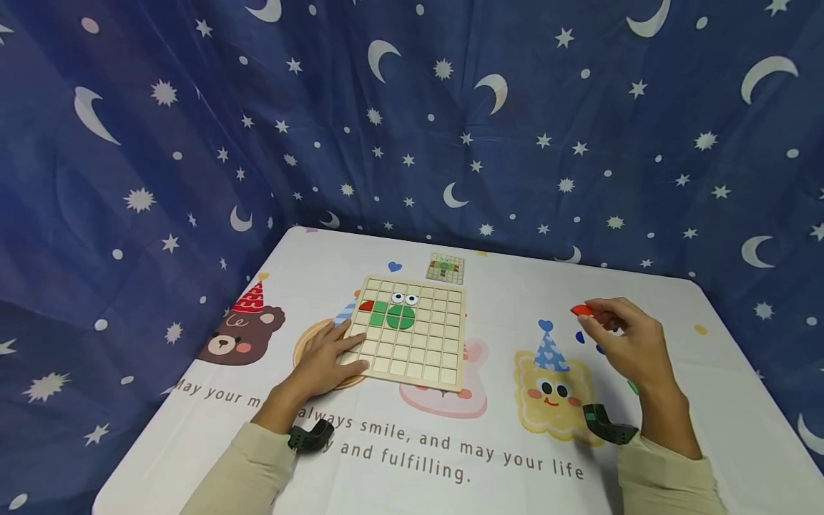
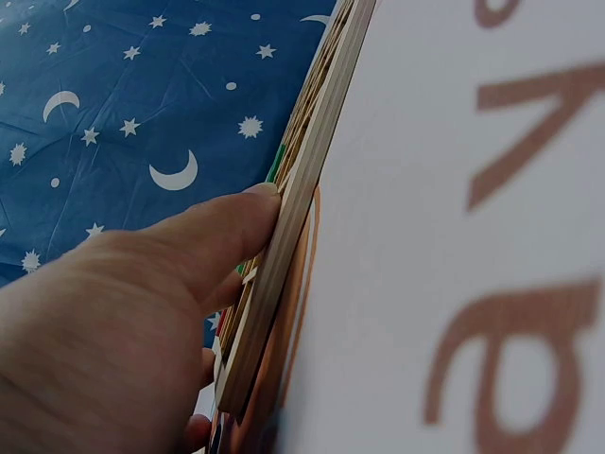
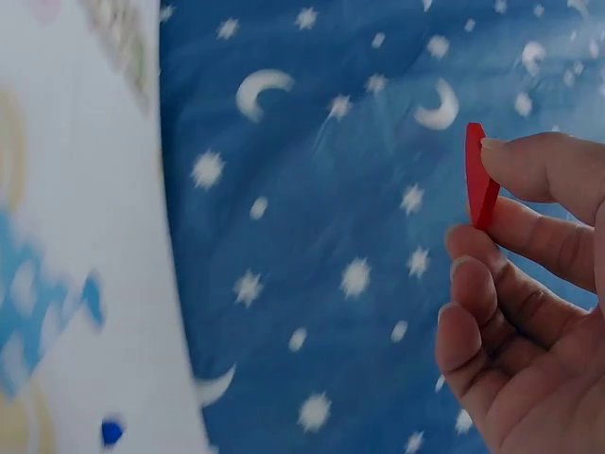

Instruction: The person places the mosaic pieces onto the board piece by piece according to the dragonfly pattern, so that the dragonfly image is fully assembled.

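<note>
A square wooden grid board [image 1: 412, 365] lies on the table. On its squares sit two white eye pieces [image 1: 405, 299], green quarter-round pieces [image 1: 400, 317] forming a disc, a green square [image 1: 378, 313] and a red piece [image 1: 366, 306] at the left. My left hand [image 1: 328, 357] rests on the board's near left corner, fingers spread; the left wrist view shows its thumb [image 2: 227, 222] on the rim. Raised over the table's right side, my right hand [image 1: 627, 340] pinches a red quarter-round piece [image 3: 480, 178] between thumb and fingertips.
A small pattern card [image 1: 445, 268] lies just behind the board. Under and beside my right hand are dark blue pieces [image 1: 580, 337] and a green piece [image 1: 633, 387], partly hidden. The white printed tablecloth [image 1: 515, 493] reaches back to a blue star-and-moon curtain [image 1: 412, 143].
</note>
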`<state>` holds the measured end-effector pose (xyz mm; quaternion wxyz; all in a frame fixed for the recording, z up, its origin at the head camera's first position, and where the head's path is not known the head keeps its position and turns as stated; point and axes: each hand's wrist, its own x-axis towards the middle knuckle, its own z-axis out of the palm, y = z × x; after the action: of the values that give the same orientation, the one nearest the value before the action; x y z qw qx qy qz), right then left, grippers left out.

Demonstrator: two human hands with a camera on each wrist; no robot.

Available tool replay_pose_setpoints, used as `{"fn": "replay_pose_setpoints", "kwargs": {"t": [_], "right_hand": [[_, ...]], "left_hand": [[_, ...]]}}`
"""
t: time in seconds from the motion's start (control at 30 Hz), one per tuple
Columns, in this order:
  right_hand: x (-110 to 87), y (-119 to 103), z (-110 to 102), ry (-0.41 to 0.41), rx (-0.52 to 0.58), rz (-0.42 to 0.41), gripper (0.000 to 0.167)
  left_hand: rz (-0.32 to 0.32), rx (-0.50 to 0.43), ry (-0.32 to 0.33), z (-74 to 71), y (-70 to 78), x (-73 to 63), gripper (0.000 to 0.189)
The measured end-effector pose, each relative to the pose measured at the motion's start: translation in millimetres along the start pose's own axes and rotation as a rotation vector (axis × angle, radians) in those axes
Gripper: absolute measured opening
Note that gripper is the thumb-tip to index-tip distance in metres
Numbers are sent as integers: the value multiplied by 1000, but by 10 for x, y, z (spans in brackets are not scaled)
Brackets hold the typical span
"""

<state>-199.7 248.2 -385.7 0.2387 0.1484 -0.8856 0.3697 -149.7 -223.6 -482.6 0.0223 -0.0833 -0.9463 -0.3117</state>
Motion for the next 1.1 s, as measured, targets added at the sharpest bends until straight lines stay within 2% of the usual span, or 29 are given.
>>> {"fn": "replay_pose_setpoints", "kwargs": {"t": [0.13,0.33,0.6,0.87,1.1], "right_hand": [[72,-192,64,31,96,-108,25],[153,-412,233,41,171,-203,27],[218,-727,517,4,211,-230,26],[287,-974,917,-15,256,-284,22],[317,-1105,1307,-70,318,-265,21]], "left_hand": [[-4,4,-5,-13,16,11,57],[2,11,-1,-7,9,12,57],[3,4,0,-1,1,6,57],[12,4,3,14,-24,-6,58],[22,-7,16,14,-15,-10,57]]}}
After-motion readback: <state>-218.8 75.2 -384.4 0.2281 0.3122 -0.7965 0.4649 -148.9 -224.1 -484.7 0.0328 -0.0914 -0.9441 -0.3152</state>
